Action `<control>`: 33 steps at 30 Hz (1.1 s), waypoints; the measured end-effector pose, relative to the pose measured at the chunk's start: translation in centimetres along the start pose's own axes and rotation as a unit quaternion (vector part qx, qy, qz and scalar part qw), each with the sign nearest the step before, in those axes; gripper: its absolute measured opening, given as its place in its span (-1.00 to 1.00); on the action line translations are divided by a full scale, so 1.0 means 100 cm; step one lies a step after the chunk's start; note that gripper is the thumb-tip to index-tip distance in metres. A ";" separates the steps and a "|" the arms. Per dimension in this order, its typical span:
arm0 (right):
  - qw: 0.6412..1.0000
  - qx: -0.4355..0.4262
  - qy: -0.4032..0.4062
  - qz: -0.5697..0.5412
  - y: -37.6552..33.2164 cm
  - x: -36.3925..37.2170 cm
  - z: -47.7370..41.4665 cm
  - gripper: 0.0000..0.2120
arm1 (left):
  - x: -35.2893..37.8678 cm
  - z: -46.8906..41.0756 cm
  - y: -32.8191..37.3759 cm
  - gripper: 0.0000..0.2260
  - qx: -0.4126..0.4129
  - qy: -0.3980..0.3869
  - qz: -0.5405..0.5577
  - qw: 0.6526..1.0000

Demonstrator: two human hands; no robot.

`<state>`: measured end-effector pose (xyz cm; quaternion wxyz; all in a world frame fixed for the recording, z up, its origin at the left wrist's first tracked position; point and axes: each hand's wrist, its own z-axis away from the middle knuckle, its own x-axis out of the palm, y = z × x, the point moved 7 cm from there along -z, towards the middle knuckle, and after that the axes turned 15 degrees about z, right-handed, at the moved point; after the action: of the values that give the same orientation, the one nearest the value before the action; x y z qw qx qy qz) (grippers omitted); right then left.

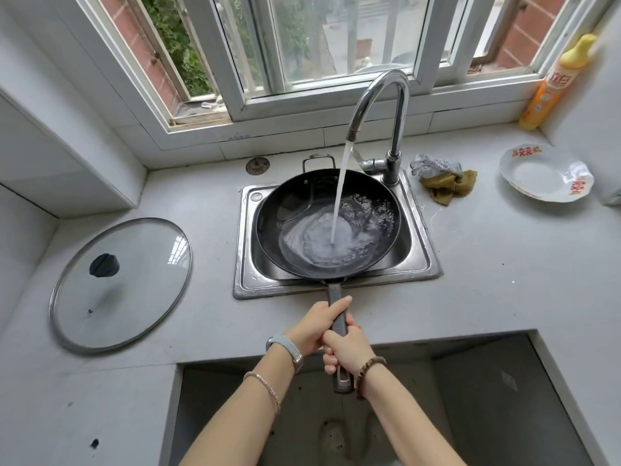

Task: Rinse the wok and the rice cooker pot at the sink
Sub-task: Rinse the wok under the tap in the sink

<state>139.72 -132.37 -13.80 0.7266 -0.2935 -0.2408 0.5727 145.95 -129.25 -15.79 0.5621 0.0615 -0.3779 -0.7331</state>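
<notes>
The left hand [314, 327] is clamped round the wok handle [336, 297] at its upper part, nearer the pan, with the thumb laid straight along the top of the grip. The right hand [347, 348] sits just behind it, touching it, fingers curled round the lower part of the same handle, so that only the grey end with its hanging slot shows beyond the wrist. Both forearms reach forward and meet at the handle. The left wrist carries a watch on a pale blue band and a thin bracelet farther up the arm; the right wrist wears brown beads.

The wok [289, 203] is black and wide and lies in the steel sink [421, 250], filling nearly the whole basin, its long handle passing over the front rim towards the person. A small loop handle stands at its far edge. A white stream from the curved chrome tap [379, 105] strikes the pan's inside right of centre, and the water there froths and swirls in a shallow pool.

On the grey counter [504, 264] a glass lid [134, 297] with a dark knob lies flat to the left. Right of the tap lie crumpled cloths [443, 178]. A white plate [537, 176] bears red and gold marks on its rim, too small to read. An orange bottle [551, 85] with a yellow cap leans in the corner; its red characters are not clear enough to read.
</notes>
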 end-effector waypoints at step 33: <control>1.000 0.015 -0.004 -0.014 0.000 0.002 0.003 -0.77 | -0.001 -0.001 0.002 -0.60 0.012 0.002 -0.027 1.000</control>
<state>139.51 -132.15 -13.57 0.7378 -0.2774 -0.2390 0.5671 146.22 -129.25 -15.80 0.5422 0.0800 -0.3836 -0.7433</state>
